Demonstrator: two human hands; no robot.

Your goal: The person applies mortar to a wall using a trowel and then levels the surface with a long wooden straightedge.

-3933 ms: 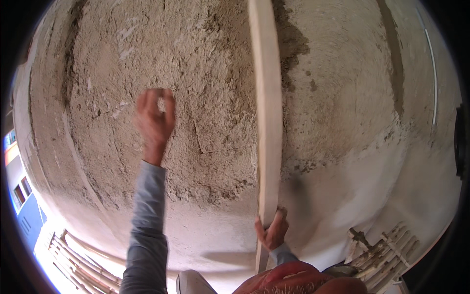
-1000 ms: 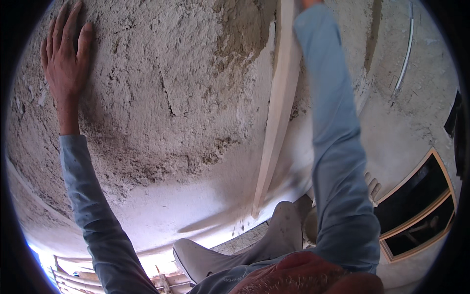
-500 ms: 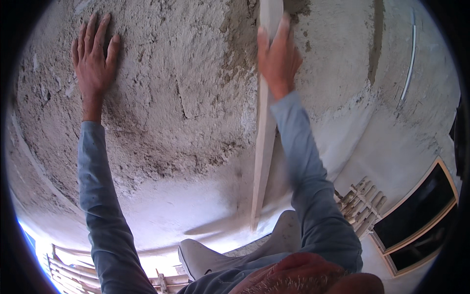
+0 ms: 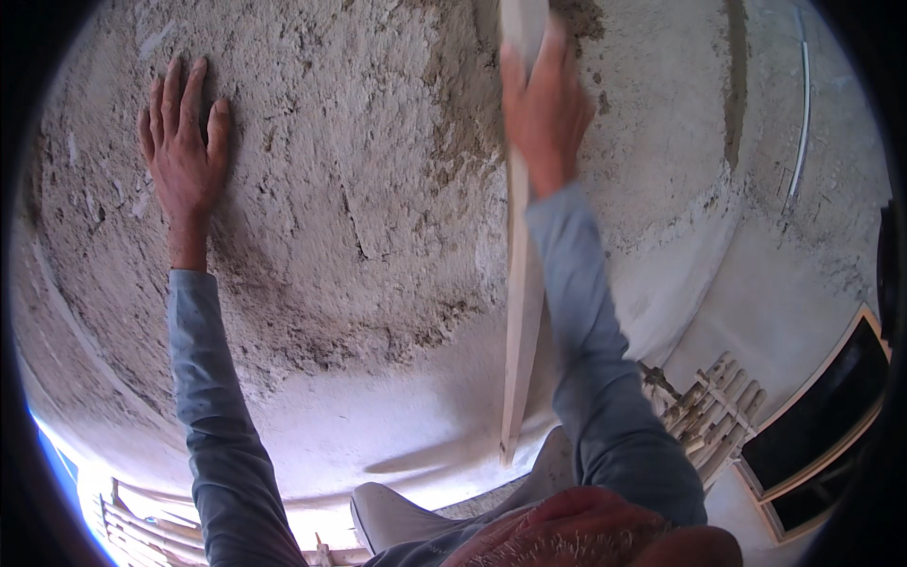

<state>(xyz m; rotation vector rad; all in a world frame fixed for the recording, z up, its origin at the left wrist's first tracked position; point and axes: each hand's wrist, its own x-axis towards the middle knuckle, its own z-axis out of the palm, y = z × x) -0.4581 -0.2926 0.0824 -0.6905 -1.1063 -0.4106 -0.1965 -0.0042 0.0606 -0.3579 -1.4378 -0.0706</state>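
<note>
Flat against the rough plastered wall [image 4: 312, 170], my left hand [image 4: 186, 146] rests with its fingers stretched upward and the thumb apart. My right hand [image 4: 546, 109] grips a long, pale straightedge [image 4: 522, 312], thumb and fingers round its upper part. The straightedge stands nearly upright along the wall, beside the edge of the coarse plaster. Its lower end comes down near my legs [image 4: 406, 518]. Where the top of it ends is outside the view.
On the right, the wall is smoother, with a dark vertical strip [image 4: 735, 85] and a thin white pipe [image 4: 803, 123]. A dark framed window [image 4: 817, 406] stands lower right, beside stacked wooden poles [image 4: 713, 411]. Wooden rails [image 4: 156, 539] show at lower left.
Both hands appear slightly lower in the view, along with the wall. The right hand is still on the straightedge, whose lower end now shows a little further right.
</note>
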